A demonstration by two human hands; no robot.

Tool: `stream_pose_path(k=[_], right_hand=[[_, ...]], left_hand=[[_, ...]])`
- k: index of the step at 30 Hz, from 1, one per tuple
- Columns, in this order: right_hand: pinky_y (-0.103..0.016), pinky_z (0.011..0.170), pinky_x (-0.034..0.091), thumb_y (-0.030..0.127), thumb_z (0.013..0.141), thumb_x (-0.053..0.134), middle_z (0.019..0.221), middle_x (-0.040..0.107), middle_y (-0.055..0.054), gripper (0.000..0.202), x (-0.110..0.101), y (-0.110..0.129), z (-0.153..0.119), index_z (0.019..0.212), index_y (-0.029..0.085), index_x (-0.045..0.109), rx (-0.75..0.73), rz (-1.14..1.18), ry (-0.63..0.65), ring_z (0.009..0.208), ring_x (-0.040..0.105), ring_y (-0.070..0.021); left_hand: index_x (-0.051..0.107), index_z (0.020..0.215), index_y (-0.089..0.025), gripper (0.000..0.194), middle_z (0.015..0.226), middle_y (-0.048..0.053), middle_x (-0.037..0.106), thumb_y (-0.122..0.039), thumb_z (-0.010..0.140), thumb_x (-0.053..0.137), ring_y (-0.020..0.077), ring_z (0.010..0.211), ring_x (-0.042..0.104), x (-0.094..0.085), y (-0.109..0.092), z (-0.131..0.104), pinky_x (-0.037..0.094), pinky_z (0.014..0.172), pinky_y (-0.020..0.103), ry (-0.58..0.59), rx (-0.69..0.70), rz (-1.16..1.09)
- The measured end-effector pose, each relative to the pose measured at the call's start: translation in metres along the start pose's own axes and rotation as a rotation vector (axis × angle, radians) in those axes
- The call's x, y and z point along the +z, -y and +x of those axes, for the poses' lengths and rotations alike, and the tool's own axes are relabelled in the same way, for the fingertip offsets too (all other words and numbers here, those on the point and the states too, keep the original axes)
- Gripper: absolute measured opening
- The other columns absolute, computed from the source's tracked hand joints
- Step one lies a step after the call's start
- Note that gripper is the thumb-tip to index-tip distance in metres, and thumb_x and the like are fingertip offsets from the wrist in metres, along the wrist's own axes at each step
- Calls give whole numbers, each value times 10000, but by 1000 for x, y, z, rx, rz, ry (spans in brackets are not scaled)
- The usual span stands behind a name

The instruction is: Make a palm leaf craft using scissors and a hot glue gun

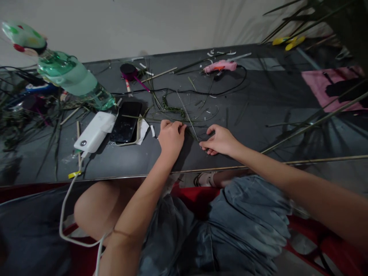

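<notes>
My right hand (220, 141) is closed in a pinch on the lower end of a thin, straight, pale wire (188, 114), which slants away to the upper left over the table. Beside it, my left hand (171, 138) rests on the dark table (138, 161) with thumb and fingertips pressed together; what they pinch is too small to make out. Just beyond my left fingers lies a braided green leaf piece (174, 109). Loose thin leaf strips (155, 100) are scattered around it.
A pink glue gun (220, 66) with a black cord lies at the back. Left are a black phone (126, 122), a white power bank (96, 132) with its cable, and a tilted green bottle (73, 76). Yellow-handled scissors (289, 41) and a pink cloth (313, 86) lie right, near long leaves.
</notes>
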State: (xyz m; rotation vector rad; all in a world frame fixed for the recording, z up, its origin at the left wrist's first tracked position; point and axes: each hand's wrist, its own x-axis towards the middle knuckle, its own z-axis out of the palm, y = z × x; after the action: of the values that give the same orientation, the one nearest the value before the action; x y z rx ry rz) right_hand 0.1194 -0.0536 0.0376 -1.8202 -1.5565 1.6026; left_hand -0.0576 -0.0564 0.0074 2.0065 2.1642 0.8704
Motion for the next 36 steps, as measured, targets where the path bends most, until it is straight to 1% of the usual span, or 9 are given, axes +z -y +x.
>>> stream_pose_path(k=[2, 5, 8, 10, 12, 22, 28, 32, 36], right_hand=[[-209, 406, 527, 162, 708, 760, 672, 691, -19, 498, 1, -1, 1, 1064, 185, 414, -9, -4, -6, 478, 621, -127], [-214, 395, 526, 139, 729, 726, 660, 687, -13, 451, 1, -1, 3, 1039, 186, 402, -8, -15, -14, 467, 616, -127], [-217, 398, 530, 132, 737, 711, 662, 688, -14, 432, 2, -2, 4, 1025, 189, 393, -11, -3, -8, 465, 615, -125], [-214, 397, 528, 129, 736, 708, 660, 688, -16, 427, 2, -3, 3, 1017, 190, 392, -18, 9, -4, 464, 614, -124], [-210, 393, 523, 130, 734, 708, 658, 687, -18, 424, 1, -3, 3, 1012, 191, 393, -24, 17, -6, 462, 612, -124], [-213, 383, 507, 135, 720, 710, 653, 686, -24, 447, 2, -5, 5, 1032, 194, 395, -29, 48, -3, 460, 615, -139], [-212, 373, 502, 149, 730, 711, 661, 694, -17, 421, -1, -4, 1, 1029, 191, 419, -27, 24, -10, 445, 614, -136], [-197, 316, 441, 264, 799, 685, 631, 685, -12, 314, -3, -5, -2, 1004, 186, 459, -19, 22, -26, 389, 581, -128], [-181, 292, 399, 265, 777, 701, 578, 658, 4, 323, -4, -4, -2, 977, 188, 459, -10, -18, -40, 364, 561, -123]], left_hand=[[686, 856, -174, 123, 794, 106, 690, -291, 875, 654, 297, 1040, 557, 0, -2, 1, 495, 751, 362, 0, 0, 34], [639, 1021, -145, 210, 999, 145, 692, -293, 874, 657, 309, 1091, 547, -3, -5, -2, 502, 831, 393, -121, 44, 78], [631, 1110, -158, 209, 1236, 164, 625, -233, 926, 569, 291, 1152, 545, -7, -5, -10, 471, 927, 409, -177, 275, 124], [665, 1085, -206, 212, 1284, 120, 616, -185, 955, 498, 255, 1166, 557, -10, -2, -19, 468, 929, 376, -110, 479, 125], [692, 1051, -233, 246, 1270, 88, 633, -150, 958, 479, 229, 1151, 571, -13, 2, -28, 476, 894, 345, -61, 589, 121], [685, 1136, -290, 362, 1249, 79, 629, -63, 931, 491, 216, 1126, 576, -19, 9, -38, 475, 832, 318, -80, 716, 242], [709, 1090, -299, 349, 1217, 81, 621, -66, 919, 512, 238, 1143, 552, -17, 10, -38, 469, 829, 334, -71, 705, 211], [707, 1102, -298, 362, 1199, 82, 614, -61, 918, 505, 231, 1148, 539, -16, 11, -38, 475, 837, 326, -72, 706, 221], [698, 1121, -291, 392, 1179, 88, 604, -40, 920, 474, 231, 1145, 533, -15, 12, -38, 479, 857, 337, -64, 706, 199]])
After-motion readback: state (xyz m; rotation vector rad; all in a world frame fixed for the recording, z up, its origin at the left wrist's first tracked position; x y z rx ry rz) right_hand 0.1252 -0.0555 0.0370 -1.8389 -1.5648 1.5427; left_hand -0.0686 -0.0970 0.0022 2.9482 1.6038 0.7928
